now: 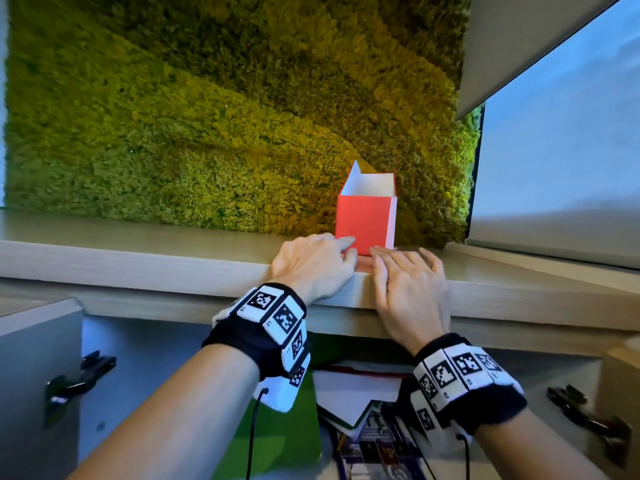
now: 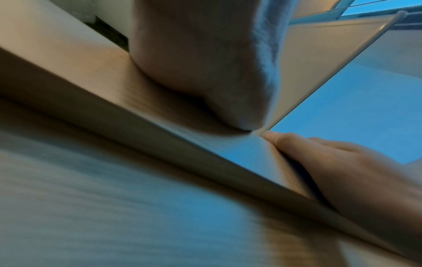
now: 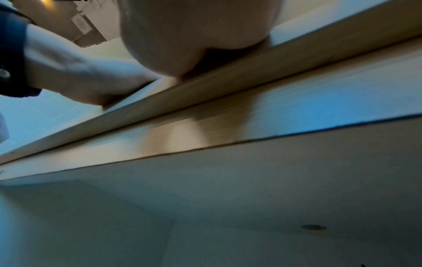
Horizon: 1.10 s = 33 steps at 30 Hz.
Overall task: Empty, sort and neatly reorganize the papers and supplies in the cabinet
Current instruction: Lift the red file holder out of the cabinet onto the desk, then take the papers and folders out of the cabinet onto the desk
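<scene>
Up top, our left hand [image 1: 313, 263] and right hand [image 1: 407, 282] lie flat, fingers straight and loosely spread, on the pale wood cabinet top [image 1: 138, 261], touching the red box [image 1: 363, 221] standing against the moss wall [image 1: 207, 116]; papers [image 1: 353, 393] sit inside below.

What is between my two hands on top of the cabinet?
In the head view, a low red strip at the red box's foot lies between left hand and right hand.

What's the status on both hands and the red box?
Left hand and right hand flat on the cabinet top, fingers straight. Red box upright, open, left fingers touching its base. Papers still in cabinet below.
</scene>
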Motion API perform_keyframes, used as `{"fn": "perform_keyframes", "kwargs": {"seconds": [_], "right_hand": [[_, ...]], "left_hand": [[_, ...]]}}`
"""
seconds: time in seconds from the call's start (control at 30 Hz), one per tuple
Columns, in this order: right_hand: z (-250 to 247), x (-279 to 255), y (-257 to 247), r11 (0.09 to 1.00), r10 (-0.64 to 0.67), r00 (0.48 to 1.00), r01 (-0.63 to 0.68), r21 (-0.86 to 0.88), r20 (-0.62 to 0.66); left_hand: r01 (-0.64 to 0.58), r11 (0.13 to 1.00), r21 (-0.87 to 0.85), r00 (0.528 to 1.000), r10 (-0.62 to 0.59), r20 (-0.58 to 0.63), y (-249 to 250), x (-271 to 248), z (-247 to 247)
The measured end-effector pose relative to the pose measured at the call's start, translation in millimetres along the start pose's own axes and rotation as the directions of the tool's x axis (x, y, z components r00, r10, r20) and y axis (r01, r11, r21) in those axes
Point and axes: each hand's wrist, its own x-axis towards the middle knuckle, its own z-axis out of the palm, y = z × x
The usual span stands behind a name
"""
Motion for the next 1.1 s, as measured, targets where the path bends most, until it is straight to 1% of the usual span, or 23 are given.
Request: {"fn": "perform_keyframes", "kwargs": {"seconds": [0.03,0.1,0.17,0.2,0.23,0.3,0.33,0.37,0.4,0.43,0.5,0.53,0.57,0.6,0.63,0.67,0.7,0.77,0.8,0.83,0.9,0.97,1.1], "right_hand": [[-0.1,-0.2,0.2,1.0,-0.003,1.0,0.003,0.004,-0.01],[1.2,-2.4,-0.7,1.0,-0.009,1.0,0.01,0.022,-0.021],[1.7,-4.2,-1.4,0.998,0.002,0.999,0.0,0.058,-0.033],[1.6,-6.8,-2.3,0.996,0.015,0.999,-0.011,0.088,-0.046],[1.3,-12.0,-3.6,0.992,0.029,0.997,-0.021,0.126,-0.065],[-0.4,-29.1,-7.9,0.974,0.049,0.991,-0.02,0.226,-0.125],[-0.5,-43.2,-11.5,0.962,0.049,0.987,-0.006,0.272,-0.15],[0.4,-58.8,-15.6,0.955,0.037,0.985,0.014,0.296,-0.167],[2.3,-73.7,-19.3,0.954,0.009,0.987,0.04,0.297,-0.163],[6.1,-88.9,-23.0,0.955,-0.034,0.992,0.069,0.289,-0.125],[22.2,-119.9,-29.7,0.955,-0.133,0.989,0.11,0.275,0.066],[32.1,-135.0,-32.6,0.958,-0.163,0.966,0.106,0.268,0.202],[42.6,-150.3,-35.4,0.961,-0.178,0.923,0.089,0.262,0.34],[52.0,-164.7,-38.4,0.964,-0.183,0.868,0.067,0.258,0.461],[62.7,-180.2,-41.6,0.966,-0.185,0.806,0.045,0.253,0.562],[73.0,-195.0,-44.3,0.967,-0.182,0.741,0.016,0.254,0.647],[82.2,-208.2,-46.8,0.967,-0.171,0.675,-0.026,0.254,0.718],[99.4,-231.2,-52.2,0.957,-0.107,0.565,-0.166,0.239,0.818],[106.1,-239.6,-55.8,0.938,-0.064,0.512,-0.262,0.226,0.857],[111.8,-245.5,-60.6,0.908,-0.021,0.46,-0.362,0.209,0.888],[122.5,-250.5,-68.4,0.834,0.049,0.404,-0.52,0.186,0.913],[131.5,-249.4,-76.3,0.759,0.107,0.381,-0.628,0.172,0.918],[145.2,-239.5,-92.3,0.566,0.125,0.392,-0.783,0.259,0.912]], "left_hand": [[0.014,1.0,0.02,1.0,-0.013,-0.027,0.0,-0.5,1.2],[0.014,0.998,0.059,0.989,-0.005,-0.149,2.1,-8.9,5.3],[-0.043,0.999,0.01,0.947,0.044,-0.319,4.6,-20.0,9.7],[-0.094,0.995,-0.038,0.915,0.071,-0.398,4.4,-26.8,11.0],[-0.16,0.984,-0.076,0.865,0.103,-0.49,2.7,-34.4,13.5],[-0.26,0.963,-0.064,0.724,0.15,-0.674,0.1,-53.8,22.5],[-0.265,0.964,-0.023,0.683,0.171,-0.71,-0.1,-67.0,30.9],[-0.283,0.959,0.014,0.675,0.209,-0.707,-1.9,-81.0,42.6],[-0.316,0.948,0.037,0.692,0.257,-0.675,-5.3,-94.2,54.8],[-0.348,0.936,0.047,0.731,0.302,-0.612,-10.9,-107.4,69.3],[-0.353,0.935,0.036,0.852,0.337,-0.402,-30.4,-132.2,105.0],[-0.317,0.948,0.015,0.917,0.311,-0.252,-41.8,-143.9,122.3],[-0.244,0.97,0.005,0.967,0.244,-0.078,-53.1,-155.4,137.6],[-0.148,0.989,0.028,0.984,0.145,0.103,-63.3,-166.6,151.5],[-0.046,0.996,0.077,0.963,0.024,0.268,-73.3,-178.5,166.2],[0.038,0.991,0.127,0.921,-0.084,0.38,-82.5,-189.8,179.7],[0.101,0.982,0.16,0.875,-0.164,0.455,-90.4,-200.3,190.6],[0.197,0.96,0.199,0.799,-0.275,0.535,-102.9,-216.8,207.2],[0.236,0.949,0.208,0.778,-0.312,0.545,-109.2,-223.3,215.3],[0.27,0.94,0.207,0.771,-0.34,0.539,-115.1,-228.3,222.1],[0.311,0.929,0.202,0.776,-0.371,0.51,-125.1,-232.9,233.0],[0.318,0.926,0.203,0.791,-0.377,0.482,-131.3,-233.2,240.5],[0.301,0.927,0.225,0.814,-0.373,0.446,-136.6,-231.5,252.3]]}}
